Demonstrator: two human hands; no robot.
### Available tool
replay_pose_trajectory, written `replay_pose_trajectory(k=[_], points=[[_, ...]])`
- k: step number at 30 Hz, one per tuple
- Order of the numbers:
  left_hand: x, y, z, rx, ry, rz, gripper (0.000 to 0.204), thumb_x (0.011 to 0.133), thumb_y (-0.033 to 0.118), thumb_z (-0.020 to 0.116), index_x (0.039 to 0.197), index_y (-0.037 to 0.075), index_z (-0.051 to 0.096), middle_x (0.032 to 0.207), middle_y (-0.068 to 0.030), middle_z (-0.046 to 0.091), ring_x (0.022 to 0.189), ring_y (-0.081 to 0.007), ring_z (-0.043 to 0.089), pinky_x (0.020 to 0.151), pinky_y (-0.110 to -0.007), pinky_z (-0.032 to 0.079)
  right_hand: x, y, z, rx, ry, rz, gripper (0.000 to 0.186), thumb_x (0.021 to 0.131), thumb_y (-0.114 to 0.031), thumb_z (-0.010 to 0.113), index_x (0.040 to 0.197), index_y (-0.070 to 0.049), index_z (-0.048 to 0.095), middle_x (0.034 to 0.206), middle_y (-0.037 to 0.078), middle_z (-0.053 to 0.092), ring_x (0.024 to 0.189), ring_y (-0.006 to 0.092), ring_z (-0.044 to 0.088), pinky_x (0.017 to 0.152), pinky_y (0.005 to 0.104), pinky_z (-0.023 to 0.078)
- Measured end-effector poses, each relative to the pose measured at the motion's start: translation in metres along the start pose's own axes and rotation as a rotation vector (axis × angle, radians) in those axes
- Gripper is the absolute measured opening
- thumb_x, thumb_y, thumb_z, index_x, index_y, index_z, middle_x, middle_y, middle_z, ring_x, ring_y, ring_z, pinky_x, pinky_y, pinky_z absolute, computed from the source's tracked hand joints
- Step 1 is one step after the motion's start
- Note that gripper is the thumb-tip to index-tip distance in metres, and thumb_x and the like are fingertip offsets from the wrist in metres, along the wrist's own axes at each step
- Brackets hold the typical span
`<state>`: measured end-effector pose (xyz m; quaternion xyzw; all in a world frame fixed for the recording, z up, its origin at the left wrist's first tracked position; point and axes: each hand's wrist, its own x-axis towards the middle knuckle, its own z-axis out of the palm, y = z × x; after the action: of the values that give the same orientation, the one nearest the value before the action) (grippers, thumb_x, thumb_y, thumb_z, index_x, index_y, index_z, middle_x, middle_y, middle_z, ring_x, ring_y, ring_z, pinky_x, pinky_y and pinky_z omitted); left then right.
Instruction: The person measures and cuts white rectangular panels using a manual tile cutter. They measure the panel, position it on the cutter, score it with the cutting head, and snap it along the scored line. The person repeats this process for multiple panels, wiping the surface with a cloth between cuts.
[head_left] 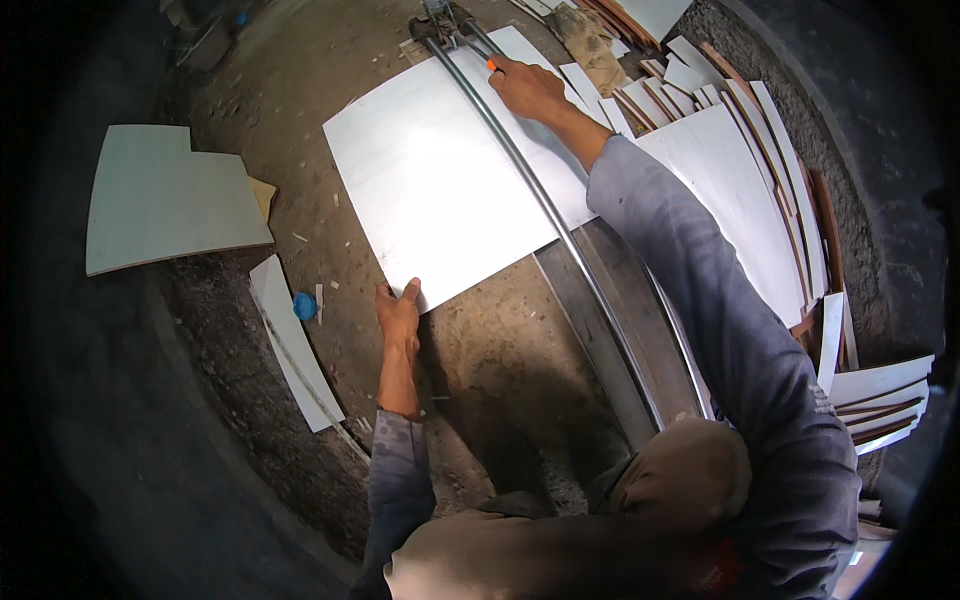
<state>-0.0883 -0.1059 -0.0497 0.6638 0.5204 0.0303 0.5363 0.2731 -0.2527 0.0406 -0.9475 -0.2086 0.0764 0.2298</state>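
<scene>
The left hand (398, 312) pinched the white tile's (440, 190) near edge — the right hand (528, 90) gripped, seemingly, the cutter's orange handle (492, 65) far off.

The cutter head (440, 18) at the far end of the rail (540, 200) is cut off by the top edge; its form cannot be made out. The right hand (527, 88) covers most of an orange handle (492, 65), so only a tip shows. The near end of the rail passes behind the person's knee (690, 470). The left hand (398, 315) hides the tile's (440, 180) near corner. The small blue round object (304, 306) on the floor is too small to identify. Stacked tile strips (880, 395) at right run into the dark rim.
</scene>
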Motion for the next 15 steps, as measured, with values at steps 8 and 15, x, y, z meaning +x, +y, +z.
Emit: replay_pose_trajectory(k=[8,15], points=[[-0.002,0.004,-0.001,0.006,-0.001,-0.013,0.074,0.095,0.023,0.075,0.15,-0.011,0.039,0.145,-0.0304,0.054,0.134,-0.0394,0.055,0.115,-0.048,0.041,0.006,-0.005,0.0,-0.023,-0.018,0.044,0.057,0.101,-0.036,0.042,0.156,-0.028,0.048,0.12,0.019,0.073,0.112,0.0375,0.07,0.098,0.0533,0.054],[0.011,-0.012,0.0,-0.068,-0.012,0.059,0.071,0.092,0.024,0.077,0.145,-0.012,0.045,0.138,-0.0273,0.06,0.128,-0.0358,0.058,0.112,-0.045,0.041,0.006,-0.001,-0.003,-0.031,0.009,-0.012,0.056,0.098,-0.034,0.046,0.153,-0.027,0.051,0.12,0.018,0.074,0.112,0.0377,0.07,0.097,0.0538,0.054]])
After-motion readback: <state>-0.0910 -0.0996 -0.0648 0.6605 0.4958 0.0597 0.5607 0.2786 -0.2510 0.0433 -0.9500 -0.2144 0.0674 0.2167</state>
